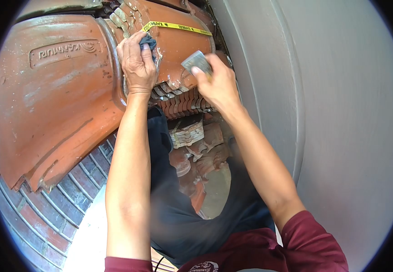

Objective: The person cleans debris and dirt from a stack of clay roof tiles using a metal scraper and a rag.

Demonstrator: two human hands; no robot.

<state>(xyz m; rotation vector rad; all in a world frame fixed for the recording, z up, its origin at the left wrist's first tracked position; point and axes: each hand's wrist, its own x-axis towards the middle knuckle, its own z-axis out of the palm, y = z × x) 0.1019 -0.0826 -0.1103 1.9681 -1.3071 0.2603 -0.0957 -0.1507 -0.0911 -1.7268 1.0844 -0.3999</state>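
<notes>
My left hand is closed on a dark crumpled cloth and rests at the left edge of a strapped stack of orange roof tiles. A yellow printed strap runs across this stack just beyond my fingers. To the right, my right hand grips a flat grey scraper-like blade over the stack's right part. Slight blur covers that hand, and the blade's handle is mostly hidden in the fingers.
Large orange tiles with embossed lettering lie at the left, above a brick surface. A smooth grey wall rises along the right. Broken tile pieces lie between my dark-clothed legs, below a small pale stack.
</notes>
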